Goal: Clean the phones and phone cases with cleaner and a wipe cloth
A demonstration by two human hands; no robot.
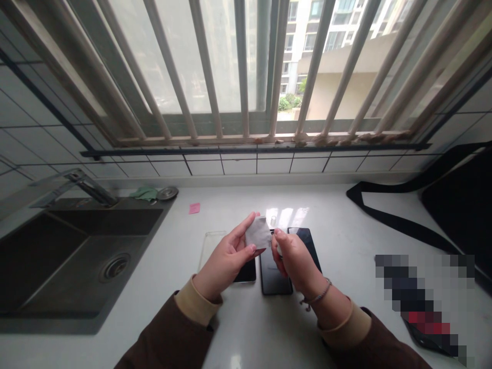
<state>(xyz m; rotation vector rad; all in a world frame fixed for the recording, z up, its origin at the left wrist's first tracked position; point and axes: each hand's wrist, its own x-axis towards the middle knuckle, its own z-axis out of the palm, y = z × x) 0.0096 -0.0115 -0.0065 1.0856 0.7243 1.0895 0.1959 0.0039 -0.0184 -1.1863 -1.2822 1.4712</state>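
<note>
A small light grey cloth [258, 233] is pinched between the thumb and fingers of my left hand [227, 256]. Just right of it, my right hand [295, 256] is closed around a small pale item that its fingers mostly hide. Beneath my hands, several dark phones lie on the white counter: one in the middle [275, 279], one at the right [307, 241], and one partly covered by my left hand [246, 271]. A clear phone case [209, 245] lies left of them. Behind the cloth stands a small clear bottle or cap [273, 220].
On the left is a dark sink [73, 256] with a faucet [92, 187], a green cloth [145, 193] and a metal strainer [167, 193]. A pink note [194, 208] lies on the counter [154, 302]. A black bag [457, 200] with its strap and a pixelated object [418, 302] are at right.
</note>
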